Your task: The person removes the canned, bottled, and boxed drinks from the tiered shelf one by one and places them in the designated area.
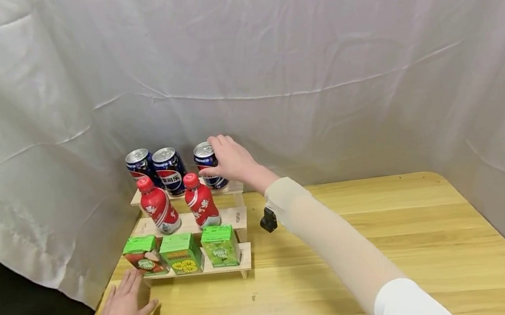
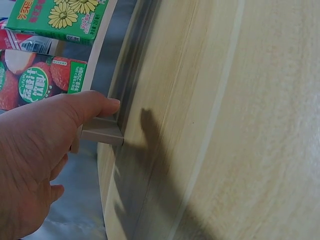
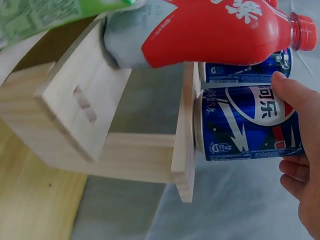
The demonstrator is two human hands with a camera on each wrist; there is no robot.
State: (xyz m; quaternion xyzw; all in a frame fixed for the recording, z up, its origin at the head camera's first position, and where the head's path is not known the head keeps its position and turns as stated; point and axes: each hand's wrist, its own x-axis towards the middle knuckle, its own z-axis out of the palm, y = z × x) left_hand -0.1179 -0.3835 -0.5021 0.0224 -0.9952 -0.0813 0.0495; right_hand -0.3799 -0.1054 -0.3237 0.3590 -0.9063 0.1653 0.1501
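Note:
My right hand (image 1: 232, 161) grips a blue cola can (image 3: 250, 122) around its upper part, thumb on one side and fingers on the other. This can stands at the right end of the top tier of a wooden three-step rack (image 1: 246, 259). Two more blue cans, a left one (image 1: 138, 163) and a middle one (image 1: 169, 171), stand to its left. Down at the rack's front left corner is my left hand (image 1: 125, 305), thumb apart and fingers fairly straight. In the left wrist view, its thumb overlaps the rack's end beside a strawberry-pictured juice box (image 2: 37, 80).
On the middle tier stand two red bottles, one left (image 1: 158, 204) and one right (image 1: 201, 203). The bottom tier also bears a yellow-flower drink box (image 1: 181, 254) and a light green box (image 1: 222, 246). A grey curtain (image 1: 297, 63) hangs behind the wooden table (image 1: 390, 224).

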